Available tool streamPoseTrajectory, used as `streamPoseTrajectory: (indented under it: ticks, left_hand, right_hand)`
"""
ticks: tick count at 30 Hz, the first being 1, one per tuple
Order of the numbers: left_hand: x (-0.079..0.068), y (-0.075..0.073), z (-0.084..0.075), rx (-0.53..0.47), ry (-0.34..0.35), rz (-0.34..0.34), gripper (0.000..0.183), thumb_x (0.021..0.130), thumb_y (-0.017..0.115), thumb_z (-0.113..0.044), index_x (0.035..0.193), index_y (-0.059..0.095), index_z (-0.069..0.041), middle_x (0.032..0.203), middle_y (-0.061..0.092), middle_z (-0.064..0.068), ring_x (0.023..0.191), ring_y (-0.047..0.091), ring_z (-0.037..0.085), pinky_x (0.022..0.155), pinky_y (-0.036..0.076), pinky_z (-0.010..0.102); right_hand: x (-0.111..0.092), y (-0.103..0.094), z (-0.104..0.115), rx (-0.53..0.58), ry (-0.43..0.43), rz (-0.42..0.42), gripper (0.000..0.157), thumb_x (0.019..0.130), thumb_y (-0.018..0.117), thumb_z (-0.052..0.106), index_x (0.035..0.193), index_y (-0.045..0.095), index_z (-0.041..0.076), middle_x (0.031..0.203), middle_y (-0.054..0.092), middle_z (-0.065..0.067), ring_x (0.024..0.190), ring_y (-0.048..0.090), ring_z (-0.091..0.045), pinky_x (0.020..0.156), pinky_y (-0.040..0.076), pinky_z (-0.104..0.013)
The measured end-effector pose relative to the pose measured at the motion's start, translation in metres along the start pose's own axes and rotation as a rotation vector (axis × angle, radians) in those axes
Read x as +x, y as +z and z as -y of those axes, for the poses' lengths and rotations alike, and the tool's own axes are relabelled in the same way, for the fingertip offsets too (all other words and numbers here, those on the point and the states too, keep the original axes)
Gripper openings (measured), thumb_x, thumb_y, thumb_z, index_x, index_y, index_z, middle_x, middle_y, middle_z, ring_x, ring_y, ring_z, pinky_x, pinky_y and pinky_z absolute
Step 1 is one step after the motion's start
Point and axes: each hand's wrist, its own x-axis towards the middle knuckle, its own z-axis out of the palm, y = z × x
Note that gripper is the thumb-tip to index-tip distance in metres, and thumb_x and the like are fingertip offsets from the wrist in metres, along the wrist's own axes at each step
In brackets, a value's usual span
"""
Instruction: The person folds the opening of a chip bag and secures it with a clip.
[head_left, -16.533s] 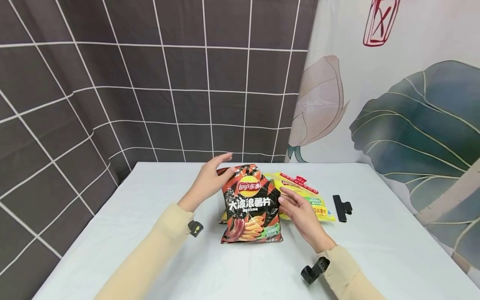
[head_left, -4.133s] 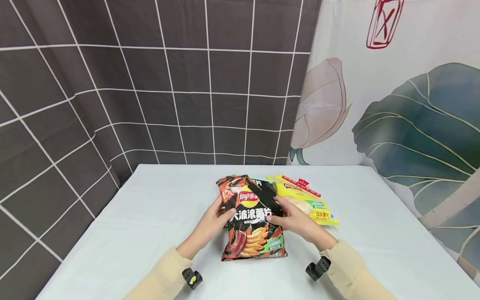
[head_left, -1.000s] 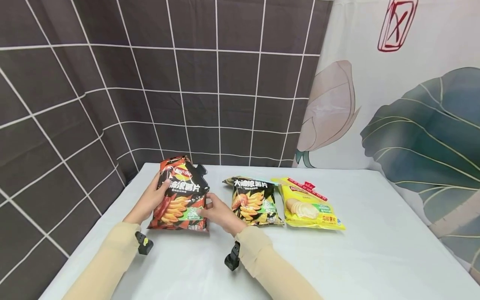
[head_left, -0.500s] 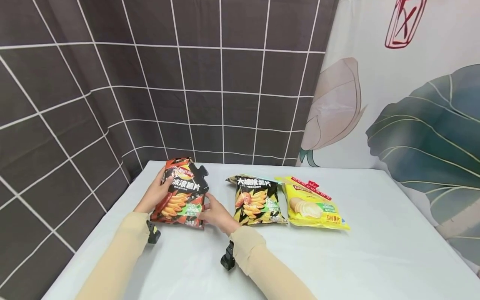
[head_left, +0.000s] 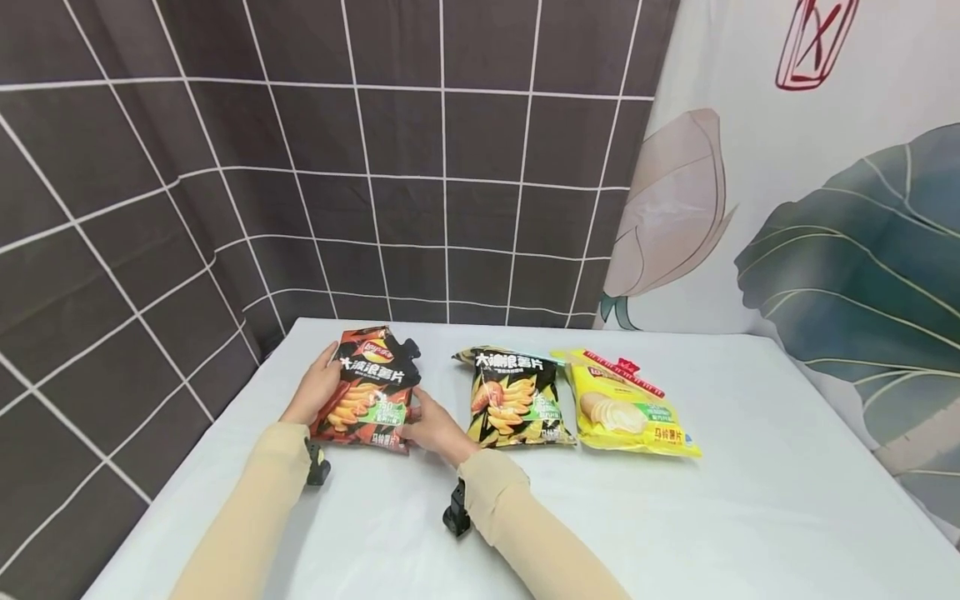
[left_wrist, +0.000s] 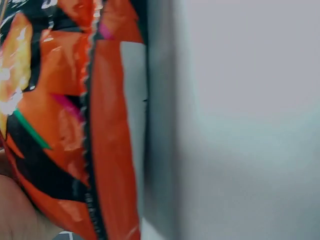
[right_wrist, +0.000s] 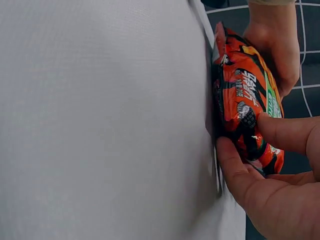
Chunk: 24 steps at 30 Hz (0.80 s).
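A red and black Lay's potato chip bag (head_left: 367, 400) lies at the left of the table, face up. A black bag clip (head_left: 405, 348) sits across its folded top right corner. My left hand (head_left: 313, 387) holds the bag's left side. At the lower right edge, my right hand (head_left: 438, 427) pinches it; in the right wrist view, thumb and fingers (right_wrist: 287, 132) grip one end of the bag (right_wrist: 245, 100). The left wrist view shows only the bag's orange side (left_wrist: 112, 140) and part of the hand (left_wrist: 20, 210).
Right of my right hand lies a black and gold chip bag (head_left: 517, 404) with a pale blue strip at its top. Beside it is a yellow chip bag (head_left: 630, 412) with a red clip (head_left: 622, 372). A dark grid-patterned cloth (head_left: 390, 208) hangs behind the white table (head_left: 712, 517).
The black clip, earlier loose on the table at right, is now on the red bag. Both hands have carried that bag from the middle to the left, uncovering the gold one; its top has lowered slightly.
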Motion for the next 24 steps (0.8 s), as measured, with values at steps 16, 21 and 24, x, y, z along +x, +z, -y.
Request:
streamPoseTrajectory:
  ticks: [16,21,24]
  left_hand:
    - [0.007,0.005,0.009,0.083,-0.024,-0.017,0.057,0.102,0.024,-0.024,0.154,0.010,-0.006,0.157,0.014,0.026,0.144,0.017,0.042,0.117,0.014,0.056]
    - [0.013,-0.002,0.009,0.218,-0.014,0.010,0.058,0.103,0.027,-0.027,0.150,0.017,0.005,0.152,0.022,0.031,0.140,0.024,0.044,0.115,0.020,0.056]
    - [0.015,-0.006,0.006,0.275,-0.005,0.005,0.059,0.102,0.026,-0.027,0.149,0.017,0.007,0.151,0.023,0.032,0.141,0.023,0.045,0.116,0.019,0.055]
  right_hand:
    - [0.000,0.004,-0.004,-0.033,-0.002,-0.040,0.064,0.092,0.059,0.010,0.147,0.029,-0.005,0.124,0.059,-0.023,0.117,0.055,-0.033,0.102,0.043,-0.046]
    - [-0.002,-0.001,-0.005,-0.056,-0.004,-0.039,0.063,0.095,0.054,0.016,0.148,0.028,-0.002,0.129,0.057,-0.023,0.115,0.057,-0.031,0.101,0.045,-0.045]
    - [-0.005,-0.006,-0.006,-0.084,-0.008,-0.029,0.062,0.096,0.053,0.021,0.149,0.027,0.001,0.130,0.057,-0.021,0.113,0.059,-0.030,0.098,0.047,-0.045]
